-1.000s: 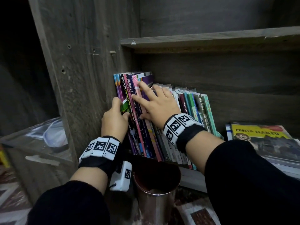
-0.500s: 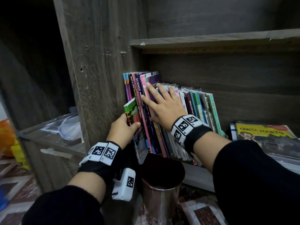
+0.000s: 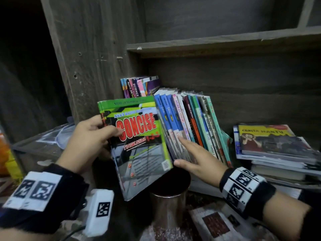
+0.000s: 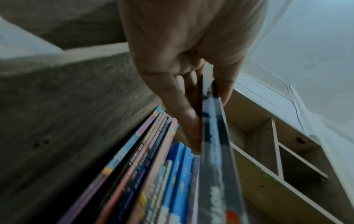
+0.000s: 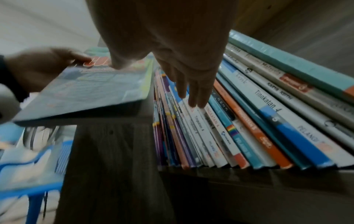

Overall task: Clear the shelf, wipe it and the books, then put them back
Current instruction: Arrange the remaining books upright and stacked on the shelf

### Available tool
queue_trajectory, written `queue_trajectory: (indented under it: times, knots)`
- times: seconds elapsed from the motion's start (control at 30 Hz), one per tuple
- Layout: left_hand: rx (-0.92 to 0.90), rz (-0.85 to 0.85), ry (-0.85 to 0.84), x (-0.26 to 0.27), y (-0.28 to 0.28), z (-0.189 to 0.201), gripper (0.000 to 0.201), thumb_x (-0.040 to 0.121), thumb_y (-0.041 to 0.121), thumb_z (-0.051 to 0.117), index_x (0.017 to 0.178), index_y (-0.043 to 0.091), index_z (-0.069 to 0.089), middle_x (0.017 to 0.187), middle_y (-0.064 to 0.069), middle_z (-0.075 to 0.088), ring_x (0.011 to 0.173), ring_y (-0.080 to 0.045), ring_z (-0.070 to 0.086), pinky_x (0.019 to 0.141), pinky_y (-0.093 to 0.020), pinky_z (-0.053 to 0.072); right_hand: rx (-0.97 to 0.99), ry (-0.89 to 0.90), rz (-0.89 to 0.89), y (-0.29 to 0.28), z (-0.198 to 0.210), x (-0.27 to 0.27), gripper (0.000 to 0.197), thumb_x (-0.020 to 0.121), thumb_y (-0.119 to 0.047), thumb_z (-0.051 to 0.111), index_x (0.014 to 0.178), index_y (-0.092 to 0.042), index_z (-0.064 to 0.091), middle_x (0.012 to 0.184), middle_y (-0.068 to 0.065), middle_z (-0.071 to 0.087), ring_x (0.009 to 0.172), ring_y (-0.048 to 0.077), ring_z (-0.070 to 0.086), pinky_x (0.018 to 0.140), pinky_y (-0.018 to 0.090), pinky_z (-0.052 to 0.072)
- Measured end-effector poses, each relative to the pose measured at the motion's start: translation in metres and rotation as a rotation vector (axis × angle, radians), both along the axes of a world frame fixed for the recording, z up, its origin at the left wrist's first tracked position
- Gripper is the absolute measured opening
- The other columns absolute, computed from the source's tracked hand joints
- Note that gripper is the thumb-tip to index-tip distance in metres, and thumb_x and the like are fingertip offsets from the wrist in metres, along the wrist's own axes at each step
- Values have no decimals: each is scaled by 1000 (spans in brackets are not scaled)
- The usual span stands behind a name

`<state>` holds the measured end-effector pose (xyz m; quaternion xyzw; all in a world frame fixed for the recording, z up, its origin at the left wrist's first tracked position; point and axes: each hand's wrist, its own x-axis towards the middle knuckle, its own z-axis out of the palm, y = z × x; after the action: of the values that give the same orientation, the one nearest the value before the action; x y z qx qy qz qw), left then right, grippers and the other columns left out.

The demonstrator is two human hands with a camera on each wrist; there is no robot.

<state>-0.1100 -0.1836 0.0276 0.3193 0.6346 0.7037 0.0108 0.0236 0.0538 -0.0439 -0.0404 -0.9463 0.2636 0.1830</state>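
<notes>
Books (image 3: pixel 187 122) stand in a leaning row on the wooden shelf (image 3: pixel 199 186), spines toward me. With my left hand (image 3: pixel 88 136) I hold a green book titled CONCISE (image 3: pixel 139 145) out in front of the row, thumb on its cover and fingers curled behind its spine edge. My right hand (image 3: pixel 198 158) is spread with straight fingers; its fingertips (image 5: pixel 195 103) touch the spines of the row and its thumb lies near the green book's lower corner. To the right a stack of books (image 3: pixel 274 150) lies flat. Below the shelf edge stands a metal cup (image 3: pixel 168 206).
</notes>
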Motion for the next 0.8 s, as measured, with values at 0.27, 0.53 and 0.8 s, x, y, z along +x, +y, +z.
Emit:
queue_trajectory:
  times: [0.27,0.53,0.8]
  knots:
    - [87,-267,-56,35,50,0,29,73,17,68,101,14,63,81,-3,74,61,-18,67,50,-27,55,-678,500,-64,11,19,35,19,82,-34,66,96,-21,66,88,-8,74,84,8,67,77,27,53]
    - [229,-149,-101,17,86,4,18,101,20,45,116,14,53,88,-11,74,64,-21,71,53,-29,58,-571,834,-476,94,39,98,9,95,-15,57,100,-12,63,64,-19,67,58,-6,59,54,13,49]
    - [36,239,-212,-45,87,-29,18,95,3,44,107,14,50,77,-7,62,48,-13,62,39,-19,47,-334,397,-1072,170,32,134,34,90,-34,56,93,-2,67,93,26,64,92,43,61,80,46,49]
